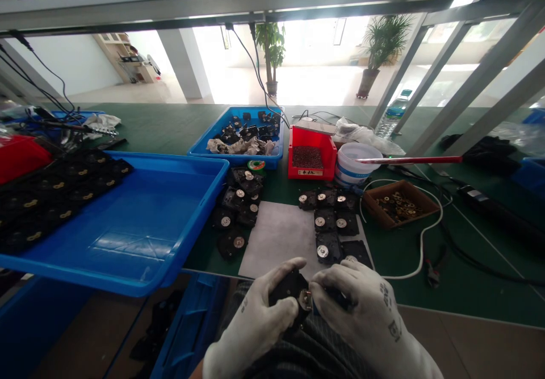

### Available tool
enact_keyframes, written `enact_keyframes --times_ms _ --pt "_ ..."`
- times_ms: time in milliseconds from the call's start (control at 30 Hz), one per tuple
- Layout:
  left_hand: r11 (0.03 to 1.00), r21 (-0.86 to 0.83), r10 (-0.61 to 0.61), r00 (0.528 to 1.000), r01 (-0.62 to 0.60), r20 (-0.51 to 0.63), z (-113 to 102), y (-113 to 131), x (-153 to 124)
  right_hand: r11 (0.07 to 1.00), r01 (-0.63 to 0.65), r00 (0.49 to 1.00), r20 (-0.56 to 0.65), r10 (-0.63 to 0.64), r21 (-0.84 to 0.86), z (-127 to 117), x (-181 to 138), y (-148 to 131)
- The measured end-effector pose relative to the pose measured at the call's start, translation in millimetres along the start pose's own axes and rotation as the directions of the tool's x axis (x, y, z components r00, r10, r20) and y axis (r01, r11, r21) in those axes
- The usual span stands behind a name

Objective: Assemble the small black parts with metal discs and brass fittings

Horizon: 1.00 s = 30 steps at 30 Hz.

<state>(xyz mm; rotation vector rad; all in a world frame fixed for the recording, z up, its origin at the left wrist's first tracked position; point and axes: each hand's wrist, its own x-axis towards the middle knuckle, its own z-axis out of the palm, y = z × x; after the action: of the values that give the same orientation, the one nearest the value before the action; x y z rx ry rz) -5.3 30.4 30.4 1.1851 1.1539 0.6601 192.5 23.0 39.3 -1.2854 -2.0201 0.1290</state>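
My left hand (266, 313), in a white glove, grips a black plastic part (288, 289) over my lap, just in front of the table edge. On its right side the part carries a small round metal piece (305, 300) with a coppery bit. My right hand (361, 302), also gloved, is closed with thumb and fingers pinched together beside that metal piece. Whatever the right fingers hold is mostly hidden; something dark shows between them. Beyond my hands, several similar black parts with silver discs (322, 251) lie on and beside a white sheet (276, 242).
On the left stands a large blue tray (170, 225) with rows of black parts. Farther back are a blue bin (204, 143), a red bin (313, 166) of small screws and a white bucket (355, 166). A wooden box (398, 203) and cables lie right. A metal frame crosses above.
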Motion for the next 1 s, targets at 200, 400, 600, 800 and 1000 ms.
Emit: enact_keyframes --times_ms 200,400,600,800,1000 --pt "1.000 -0.019 -0.008 1.000 0.009 0.023 -0.2 0.8 1.0 1.000 0.003 1.000 0.018 -0.003 -0.004 1.1 -0.1 0.0" --pt "0.998 -0.063 0.004 1.000 -0.002 0.025 0.6 -2.1 0.6 1.000 0.009 1.000 0.003 -0.009 -0.022 3.4 -2.9 0.8" --pt "0.999 -0.013 0.043 0.999 -0.043 0.019 -1.0 -4.4 2.2 1.000 0.029 0.998 -0.055 -0.029 -0.001 4.2 -3.3 1.2" --pt "0.999 -0.024 0.022 0.999 -0.021 0.036 -1.9 -1.2 2.1 1.000 0.024 0.999 -0.024 -0.024 0.004 4.7 -7.4 5.7" --pt "1.000 -0.002 0.014 1.000 -0.014 0.014 -1.3 -0.4 0.2 0.997 0.066 0.998 0.020 -0.065 -0.043 5.8 -12.2 12.8"
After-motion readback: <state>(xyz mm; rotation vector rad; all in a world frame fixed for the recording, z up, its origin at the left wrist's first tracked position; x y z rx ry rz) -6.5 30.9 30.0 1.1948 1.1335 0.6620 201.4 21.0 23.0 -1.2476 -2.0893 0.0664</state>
